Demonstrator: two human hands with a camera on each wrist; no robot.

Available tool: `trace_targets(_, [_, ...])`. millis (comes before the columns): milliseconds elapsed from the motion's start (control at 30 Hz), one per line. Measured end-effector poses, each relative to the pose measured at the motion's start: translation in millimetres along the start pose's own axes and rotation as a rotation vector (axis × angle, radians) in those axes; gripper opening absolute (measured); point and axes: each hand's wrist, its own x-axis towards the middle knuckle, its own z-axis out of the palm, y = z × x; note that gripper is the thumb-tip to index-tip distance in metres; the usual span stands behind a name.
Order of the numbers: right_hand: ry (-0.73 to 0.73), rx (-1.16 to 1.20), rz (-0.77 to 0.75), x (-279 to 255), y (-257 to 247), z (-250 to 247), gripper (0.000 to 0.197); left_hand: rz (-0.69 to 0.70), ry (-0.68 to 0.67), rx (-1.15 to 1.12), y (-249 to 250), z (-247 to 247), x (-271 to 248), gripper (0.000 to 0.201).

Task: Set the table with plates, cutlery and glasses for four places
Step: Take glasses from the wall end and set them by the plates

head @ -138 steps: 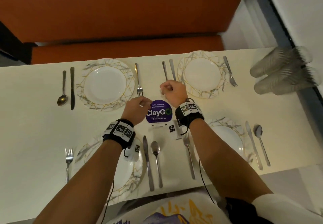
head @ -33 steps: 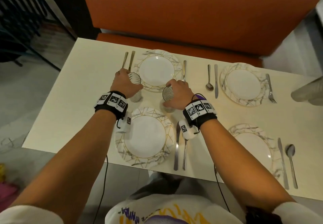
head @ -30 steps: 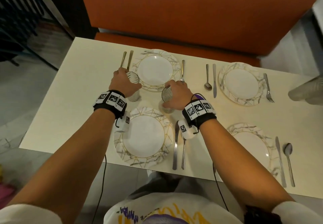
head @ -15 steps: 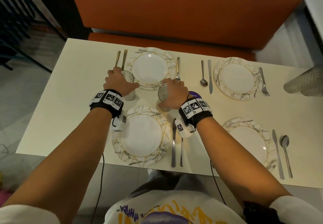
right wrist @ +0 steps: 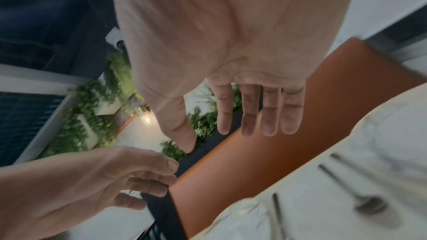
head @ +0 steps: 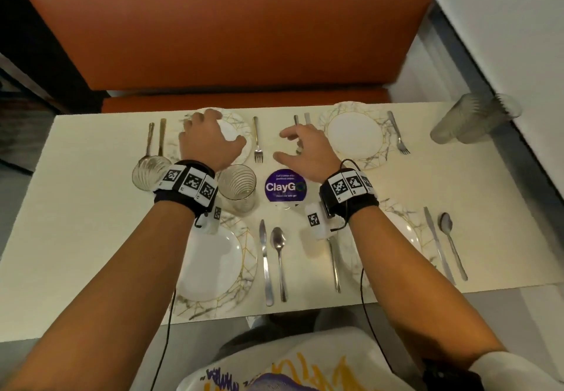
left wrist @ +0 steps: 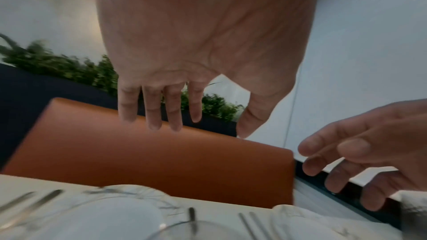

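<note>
1. Head view: left hand (head: 210, 143) hovers over the far-left plate (head: 241, 134), fingers spread, holding nothing; right hand (head: 308, 152) hovers just left of the far-right plate (head: 355, 132), fingers loosely spread, also holding nothing; two ribbed glasses stand on the table (head: 76, 207), one (head: 148, 173) left of the left wrist, the other (head: 238, 187) between the wrists, beside the purple ClayGo sticker (head: 285, 186); both glasses lie behind the hands, untouched; stacked glasses (head: 470, 121) lie at the far-right corner; near plates flanked by knife and spoon.
2. Left wrist view: left hand (left wrist: 203, 43) fingers straight, apart from everything; glass rim (left wrist: 184, 229) below at the frame's bottom edge; right hand (left wrist: 360, 154) to the side, fingers slack.
3. Right wrist view: right hand (right wrist: 231, 52) flat, fingers extended, nothing gripped; blurred cutlery (right wrist: 351, 185) on the table below.
</note>
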Motion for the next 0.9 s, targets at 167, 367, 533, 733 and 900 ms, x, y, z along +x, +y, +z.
trace_targets(167, [0.146,0.049,0.045,-9.0,59.9,-77.4,0.026,0.123,-0.139,-0.072,98.5,37.5,4.7,0.041])
trace_targets(367, [0.297,0.009,0.105,-15.7,160.6,-191.7,0.020,0.282,-0.373,-0.149,242.9,111.1,12.7,0.033])
trace_targets(533, [0.345,-0.193,0.178,-1.3,251.6,-289.0,0.033,0.439,-0.456,-0.172,367.8,174.5,23.5,0.038])
trace_targets(733, [0.204,-0.521,0.350,30.7,326.1,-369.8,0.079,0.519,-0.448,-0.079,469.9,236.2,48.2,0.072])
trace_targets(900, [0.084,-0.640,0.370,54.7,367.3,-392.0,0.099,0.578,-0.463,0.140,523.2,276.6,64.1,0.102])
